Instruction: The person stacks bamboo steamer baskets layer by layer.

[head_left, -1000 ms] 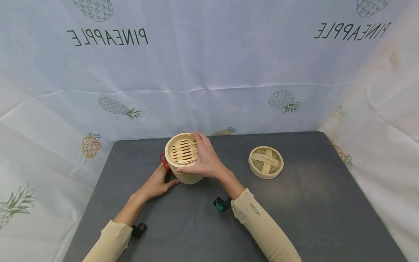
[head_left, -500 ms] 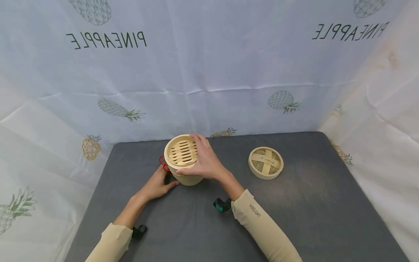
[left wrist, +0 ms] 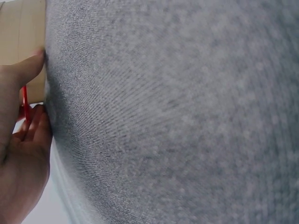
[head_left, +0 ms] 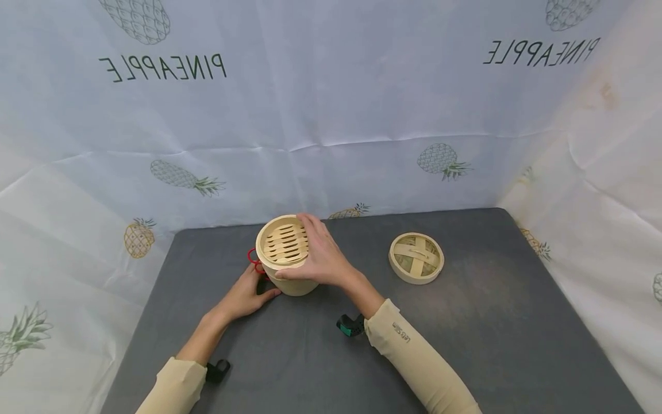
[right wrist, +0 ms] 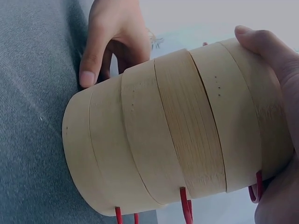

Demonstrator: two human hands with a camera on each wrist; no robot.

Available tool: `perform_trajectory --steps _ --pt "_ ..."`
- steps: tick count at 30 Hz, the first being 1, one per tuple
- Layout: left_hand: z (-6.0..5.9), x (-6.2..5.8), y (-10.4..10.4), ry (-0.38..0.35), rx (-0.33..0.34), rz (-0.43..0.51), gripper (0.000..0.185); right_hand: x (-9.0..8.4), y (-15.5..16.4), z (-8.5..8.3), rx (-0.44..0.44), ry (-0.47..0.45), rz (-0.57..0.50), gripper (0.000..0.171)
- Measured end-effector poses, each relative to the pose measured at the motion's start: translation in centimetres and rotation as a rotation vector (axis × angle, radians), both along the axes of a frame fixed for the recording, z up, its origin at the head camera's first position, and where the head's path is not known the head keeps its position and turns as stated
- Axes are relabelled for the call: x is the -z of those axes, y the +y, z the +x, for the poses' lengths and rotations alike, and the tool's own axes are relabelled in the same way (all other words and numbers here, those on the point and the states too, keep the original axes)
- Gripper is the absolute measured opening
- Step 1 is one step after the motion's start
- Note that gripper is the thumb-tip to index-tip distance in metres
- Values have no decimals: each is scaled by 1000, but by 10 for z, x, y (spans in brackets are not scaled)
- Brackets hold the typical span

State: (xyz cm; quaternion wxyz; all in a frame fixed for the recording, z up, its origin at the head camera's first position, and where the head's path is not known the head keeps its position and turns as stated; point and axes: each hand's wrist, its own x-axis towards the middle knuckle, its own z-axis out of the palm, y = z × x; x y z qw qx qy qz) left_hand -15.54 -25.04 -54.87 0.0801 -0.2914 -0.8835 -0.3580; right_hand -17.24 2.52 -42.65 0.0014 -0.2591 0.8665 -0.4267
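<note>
While a pale backdrop (head_left: 331,109) printed with pineapples closes off the far side, the grey tabletop (head_left: 465,339) carries everything else. On its left-centre part stands the steamer (head_left: 287,259), a stack of bamboo tiers with its slatted top tier open to view; the right wrist view shows three stacked bands (right wrist: 187,126) and red loops (right wrist: 186,207) at one side. The right hand (head_left: 323,259) lies over the steamer's near right side, its fingers (right wrist: 261,42) curled round the top tier's rim and wall, thumb along the near edge, clamped on it. The left hand (head_left: 247,296) rests on the tabletop at the steamer's near left base, its fingers (right wrist: 91,56) held loosely straight; a fingertip touches the bottom tier's wall, and the red loops (head_left: 254,261) sit just beside that hand. Well apart to the right lies the woven lid (head_left: 416,257), flat on the tabletop. Smallest are the dark wrist mounts (head_left: 350,326) by each sleeve.
</note>
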Motion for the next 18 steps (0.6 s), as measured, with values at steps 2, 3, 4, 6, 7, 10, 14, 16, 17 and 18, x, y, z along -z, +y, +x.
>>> perform_trajectory --steps 2,3,4,6,7,10,14,16,17,18 --pt "1 -3 1 6 3 -5 65 -1 1 0 1 2 14 131" --pt "2 -6 1 7 4 -8 64 -1 1 1 1 6 22 132" --pt "2 -6 2 7 2 -9 64 -1 2 1 -1 12 33 133" --pt "1 -3 0 6 6 -9 64 -2 3 1 -6 33 59 135" --pt "2 -6 2 -1 2 -10 65 -3 4 1 -10 45 68 135" --pt "2 -3 1 2 8 -7 67 -5 9 1 -26 74 94 135" --pt "0 2 -2 15 7 -13 66 -6 17 4 -36 74 102 134" --pt "0 4 -3 17 1 -18 66 -8 22 6 -32 70 98 134" --pt "-1 6 -3 19 0 -17 65 -8 24 7 -31 68 94 133" --pt "-1 5 -2 14 -8 -19 66 -9 27 8 -28 69 93 133"
